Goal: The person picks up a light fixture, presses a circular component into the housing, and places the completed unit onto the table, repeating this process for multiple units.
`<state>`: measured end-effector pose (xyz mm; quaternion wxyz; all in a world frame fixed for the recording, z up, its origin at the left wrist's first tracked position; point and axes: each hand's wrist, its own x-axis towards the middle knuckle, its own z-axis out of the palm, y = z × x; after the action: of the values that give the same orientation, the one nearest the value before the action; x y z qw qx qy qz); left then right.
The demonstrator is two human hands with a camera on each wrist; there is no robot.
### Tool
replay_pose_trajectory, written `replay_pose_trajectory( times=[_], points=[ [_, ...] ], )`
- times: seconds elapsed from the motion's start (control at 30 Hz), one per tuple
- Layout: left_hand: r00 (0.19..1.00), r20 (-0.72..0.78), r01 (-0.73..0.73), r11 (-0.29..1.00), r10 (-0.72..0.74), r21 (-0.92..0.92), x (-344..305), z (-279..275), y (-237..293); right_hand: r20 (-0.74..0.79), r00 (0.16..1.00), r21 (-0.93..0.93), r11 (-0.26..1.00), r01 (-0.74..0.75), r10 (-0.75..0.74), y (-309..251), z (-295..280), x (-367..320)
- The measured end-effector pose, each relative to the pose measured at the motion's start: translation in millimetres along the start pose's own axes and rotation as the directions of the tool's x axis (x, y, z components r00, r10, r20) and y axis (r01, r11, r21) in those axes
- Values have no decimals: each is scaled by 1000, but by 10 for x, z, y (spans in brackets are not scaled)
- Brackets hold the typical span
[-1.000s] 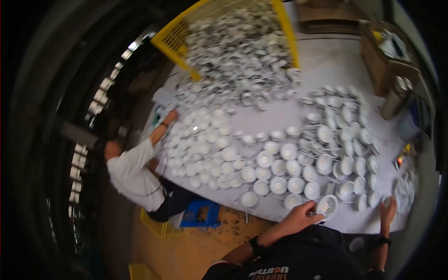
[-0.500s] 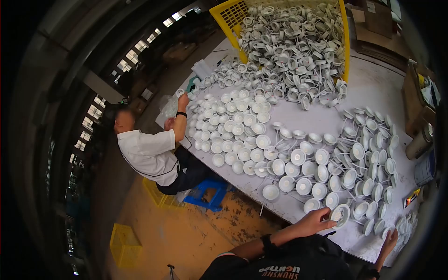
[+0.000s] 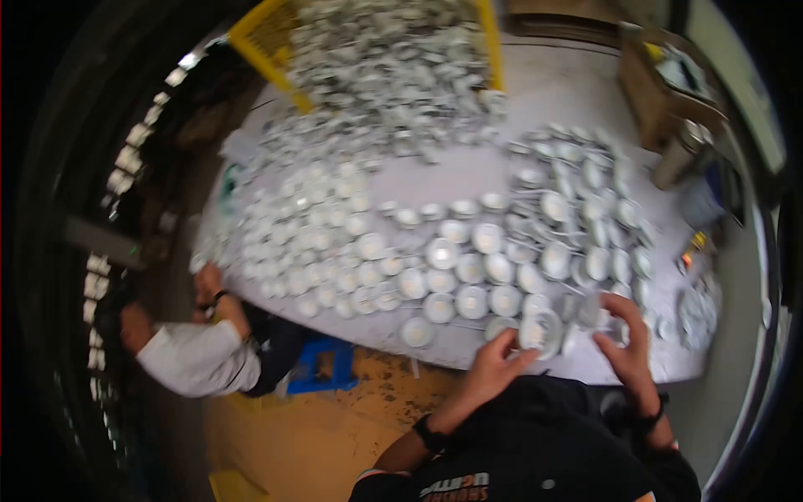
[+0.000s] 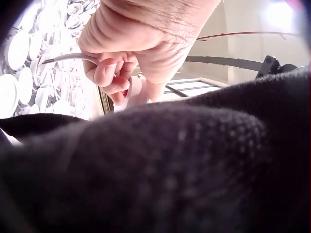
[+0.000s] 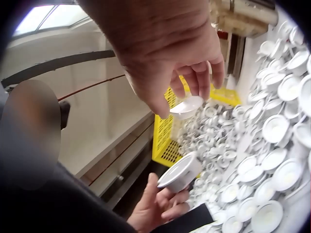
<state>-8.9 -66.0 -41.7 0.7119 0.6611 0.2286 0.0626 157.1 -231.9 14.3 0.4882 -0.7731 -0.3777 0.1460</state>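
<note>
Where the hands meet: lower right of the head view, just over the near edge of the grey table (image 3: 493,180); the two hands are close together and not touching.
Left side: the left hand (image 3: 489,372) has its fingers curled round a round white fitting (image 3: 541,329). In the right wrist view it sits at the bottom centre, the fitting tilted and propped on the fingertips.
Wire: in the left wrist view a thin white wire (image 4: 68,58) comes out from between the curled fingers and runs toward the left edge of the frame.
Right side: the right hand (image 5: 170,53) fills the upper middle of the right wrist view. Its thumb and fingers pinch a small white disc (image 5: 187,107), which is held above the fitting and apart from it.
Rows on the table: many white fittings (image 3: 468,272) lie face up in close rows across the middle of the head view, with a looser cluster toward the right.
Yellow crate (image 3: 268,33): top of the head view, heaped with more fittings that spill onto the table below it.
Other person (image 3: 192,356): lower left of the head view, in a white shirt, bent at the table's left edge, just beside a blue stool (image 3: 322,368).
Upper right: a metal flask (image 3: 677,155) stands near a cardboard box (image 3: 661,84).
</note>
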Motion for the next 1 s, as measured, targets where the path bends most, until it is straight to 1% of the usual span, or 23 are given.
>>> replay_pose_trajectory(
  times=[0.03,0.07,0.1,0.13,0.2,0.23,0.3,0.33,0.4,0.43,0.5,0.6,0.63,0.7,0.73,0.77,0.8,0.83,0.87,0.9,0.93,0.97,1.0],
  points=[
    [998,28,59,994,-56,-93,-25,-17,144,11,990,-16,990,137,-137,-65,77,42],
    [1000,-24,8,983,-12,-181,-29,2,130,74,985,-40,986,159,-156,-178,109,81],
    [1000,-19,-5,979,2,-203,-45,-12,164,105,977,-48,981,190,-184,-231,162,111],
    [1000,-18,-2,980,-1,-199,-49,-22,216,141,965,-92,968,234,-220,-262,194,138],
    [1000,-5,17,976,-18,-215,-60,-54,205,179,946,-121,949,293,-269,-302,258,167],
    [1000,-3,21,977,-22,-212,-65,-61,207,177,948,-118,950,289,-266,-310,283,164],
    [999,-23,-43,969,38,-242,-68,-64,242,213,929,-147,930,337,-303,-323,323,151],
    [999,-14,-33,971,30,-239,-69,-59,256,206,933,-146,934,327,-294,-328,350,150],
    [997,-4,-75,970,76,-233,-71,-36,280,228,912,-134,917,376,-340,-329,397,152],
    [997,-5,-73,970,74,-232,-69,-30,303,229,912,-133,917,375,-340,-344,390,149],
    [999,14,-26,971,30,-239,-81,-35,347,268,910,-184,910,372,-317,-387,381,151],
    [1000,12,0,980,3,-201,-83,-35,219,271,903,-136,915,379,-334,-366,343,144],
    [999,39,-1,979,9,-206,-51,10,221,258,911,-159,916,367,-321,-333,316,127],
    [999,5,-36,949,40,-313,-59,19,267,212,931,72,955,289,-297,-277,378,106],
    [999,2,-34,952,37,-306,-73,1,276,208,931,79,954,289,-299,-266,402,83],
    [1000,11,2,955,1,-296,-84,-6,280,126,981,240,964,117,-151,-251,411,52],
    [999,22,38,957,-33,-289,-83,-1,281,70,997,401,915,-44,17,-234,414,31],
    [999,24,38,956,-33,-290,-79,6,279,22,998,471,880,-62,58,-221,454,35],
    [999,23,37,967,-32,-252,-73,9,274,17,998,468,881,-64,63,-214,433,44],
    [999,24,37,977,-32,-212,-72,11,269,138,984,400,903,-157,110,-204,403,61],
    [999,32,43,976,-37,-211,-73,15,267,254,953,321,915,-244,165,-199,386,60],
    [999,45,35,977,-26,-209,-69,20,269,251,952,321,913,-251,173,-197,397,49],
    [998,55,26,978,-14,-207,-60,29,275,235,961,333,917,-221,146,-193,426,49]
  ],
)
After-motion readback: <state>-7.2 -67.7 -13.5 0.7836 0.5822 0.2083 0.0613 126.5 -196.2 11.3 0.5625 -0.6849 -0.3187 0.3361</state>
